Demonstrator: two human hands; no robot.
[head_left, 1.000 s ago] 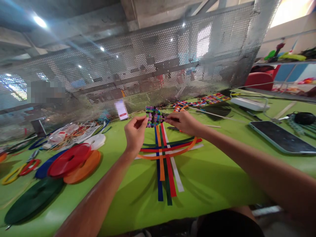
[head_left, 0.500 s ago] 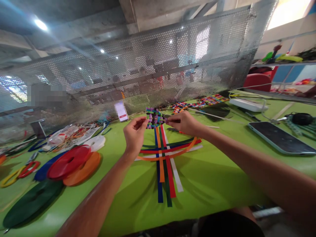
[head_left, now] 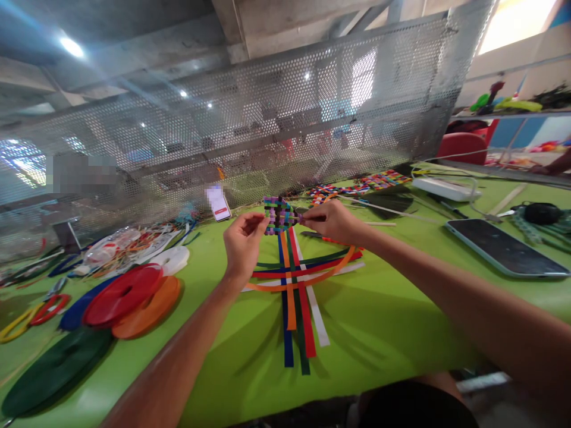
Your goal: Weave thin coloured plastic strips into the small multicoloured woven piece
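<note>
Between my hands is a small woven piece in purple, black, green and blue, raised above the table. My left hand pinches its left edge between thumb and fingers. At its pointed right end, my right hand is closed on the tip. Below lies a loose weave of crossed flat strips in blue, orange, green, red and white, their ends spread toward me. Neither hand touches this larger weave, as far as I can see.
Left on the green table lie strip rolls, among them a red roll and a green roll, beside scissors. A phone is at right, another phone leans at back. Behind stands a perforated metal screen.
Both hands stay almost still with the woven piece between them. The whole view has shifted very slightly; the strips on the table lie as before.
</note>
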